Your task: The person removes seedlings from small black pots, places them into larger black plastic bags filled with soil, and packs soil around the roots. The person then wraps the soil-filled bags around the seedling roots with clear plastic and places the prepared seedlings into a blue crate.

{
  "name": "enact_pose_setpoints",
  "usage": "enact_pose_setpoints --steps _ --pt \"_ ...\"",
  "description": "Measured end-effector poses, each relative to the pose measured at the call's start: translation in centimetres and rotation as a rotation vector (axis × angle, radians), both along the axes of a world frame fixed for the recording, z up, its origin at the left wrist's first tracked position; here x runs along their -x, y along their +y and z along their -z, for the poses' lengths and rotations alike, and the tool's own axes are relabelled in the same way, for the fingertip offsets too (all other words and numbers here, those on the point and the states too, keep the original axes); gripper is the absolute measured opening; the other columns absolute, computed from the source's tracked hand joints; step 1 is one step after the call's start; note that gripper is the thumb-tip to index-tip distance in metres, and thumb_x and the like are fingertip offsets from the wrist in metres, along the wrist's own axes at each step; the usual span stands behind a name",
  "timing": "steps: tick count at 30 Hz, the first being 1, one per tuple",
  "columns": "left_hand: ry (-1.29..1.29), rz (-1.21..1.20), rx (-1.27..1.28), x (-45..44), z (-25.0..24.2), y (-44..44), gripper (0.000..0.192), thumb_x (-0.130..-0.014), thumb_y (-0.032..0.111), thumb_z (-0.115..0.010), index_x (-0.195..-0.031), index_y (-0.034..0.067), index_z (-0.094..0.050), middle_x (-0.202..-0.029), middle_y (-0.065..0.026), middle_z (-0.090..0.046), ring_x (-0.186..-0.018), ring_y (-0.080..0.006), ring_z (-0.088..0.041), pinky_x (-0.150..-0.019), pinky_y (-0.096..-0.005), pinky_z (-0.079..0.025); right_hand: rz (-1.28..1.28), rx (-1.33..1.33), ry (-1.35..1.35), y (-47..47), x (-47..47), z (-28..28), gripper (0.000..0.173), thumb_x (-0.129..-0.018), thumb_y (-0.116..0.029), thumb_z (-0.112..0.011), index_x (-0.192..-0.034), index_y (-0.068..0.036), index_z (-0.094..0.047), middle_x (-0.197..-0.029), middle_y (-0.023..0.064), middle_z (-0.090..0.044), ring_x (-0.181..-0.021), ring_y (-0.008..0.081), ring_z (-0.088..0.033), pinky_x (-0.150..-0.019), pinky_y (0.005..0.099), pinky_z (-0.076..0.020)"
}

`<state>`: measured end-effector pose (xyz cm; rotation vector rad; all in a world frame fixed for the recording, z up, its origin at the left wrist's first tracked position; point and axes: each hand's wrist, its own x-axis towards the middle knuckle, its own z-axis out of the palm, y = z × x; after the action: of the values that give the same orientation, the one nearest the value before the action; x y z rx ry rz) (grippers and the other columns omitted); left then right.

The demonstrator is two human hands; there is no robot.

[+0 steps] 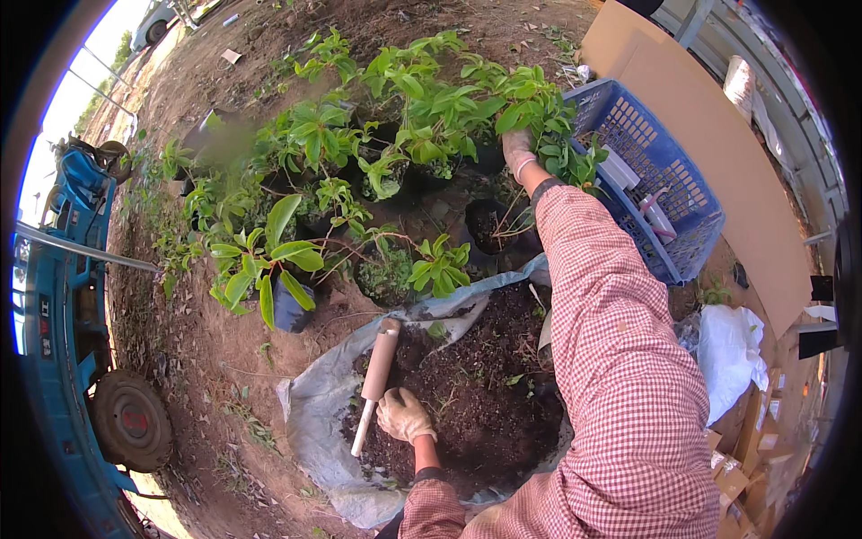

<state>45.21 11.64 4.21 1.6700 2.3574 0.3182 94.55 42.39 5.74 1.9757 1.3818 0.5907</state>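
My left hand (405,416), in a pale glove, rests on dark loose soil (471,404) heaped on a grey-white woven plastic sheet (320,411). Its fingertips lie close beside a brown cylinder (380,364) with a thinner white rod (363,428) at its lower end; whether they touch it is unclear. Farther up, my right hand (518,153), also gloved, reaches into a leafy green plant (528,101) next to the blue crate; leaves hide its fingers. Below that hand stands a black nursery pot (486,229) holding soil and bare stems. Other potted leafy plants (313,135) crowd the ground ahead.
A blue plastic crate (680,195) with white items inside stands at the right, by a large cardboard sheet (734,202). White plastic bags (731,357) and cardboard boxes (747,431) lie lower right. A blue vehicle with a wheel (133,421) is at the left.
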Motion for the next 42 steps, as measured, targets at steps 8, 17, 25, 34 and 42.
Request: enact_pose_setpoints --steps 8,17,25,34,42 --pt "-0.016 -0.001 -0.003 0.4 -1.5 -2.3 0.026 -0.084 0.034 -0.063 -0.094 0.011 -0.069 -0.098 -0.0083 -0.065 -0.101 -0.0295 -0.057 -0.09 -0.0438 -0.042 -0.066 -0.444 0.323 -5.0 1.4 -13.1 0.027 -0.095 -0.015 -0.047 -0.119 -0.009 -0.058 -0.115 0.0112 -0.062 -0.108 0.0249 -0.059 -0.087 0.0339 -0.0473" --pt "-0.155 0.073 -0.136 0.5 -13.1 -11.3 0.066 -0.076 0.043 -0.073 -0.127 0.006 -0.055 -0.129 -0.0215 -0.053 -0.122 -0.0387 -0.047 -0.104 -0.0495 -0.034 -0.702 -0.99 0.811 -26.3 7.7 -39.6 0.022 -0.092 -0.019 -0.058 -0.107 -0.003 -0.062 -0.101 0.0124 -0.065 -0.097 0.0244 -0.062 -0.079 0.0353 -0.0486" --pt "-2.228 0.315 0.161 -1.6 -29.1 -25.6 0.065 -0.097 0.049 -0.05 -0.148 0.015 -0.029 -0.151 -0.0123 -0.032 -0.137 -0.0296 -0.037 -0.108 -0.0499 -0.036 -0.321 -0.269 2.283 -48.4 25.8 -45.9 0.036 -0.09 -0.035 -0.065 -0.105 -0.002 -0.064 -0.095 0.0072 -0.064 -0.087 0.0171 -0.058 -0.083 0.0317 -0.0462" --pt "-2.339 -0.425 0.111 10.5 -22.2 -44.4 0.047 -0.094 0.042 -0.058 -0.125 0.008 -0.056 -0.125 -0.0116 -0.061 -0.114 -0.0286 -0.059 -0.102 -0.0472 -0.047 -0.067 -0.217 2.461 -68.7 43.1 -27.2 0.061 -0.089 -0.04 -0.067 -0.133 -0.001 -0.05 -0.124 0.0109 -0.059 -0.114 0.0208 -0.053 -0.101 0.0313 -0.0384" --pt "-1.862 -0.259 -0.063 12.8 -15.1 -48.1 0.06 -0.089 0.036 -0.065 -0.135 0.009 -0.038 -0.123 -0.0117 -0.056 -0.107 -0.0301 -0.058 -0.091 -0.0444 -0.051 0.303 -0.01 2.104 -73.8 44.2 -19.4 0.052 -0.085 -0.018 -0.073 -0.13 -0.003 -0.052 -0.124 0.0124 -0.06 -0.116 0.0238 -0.054 -0.101 0.0345 -0.0416"
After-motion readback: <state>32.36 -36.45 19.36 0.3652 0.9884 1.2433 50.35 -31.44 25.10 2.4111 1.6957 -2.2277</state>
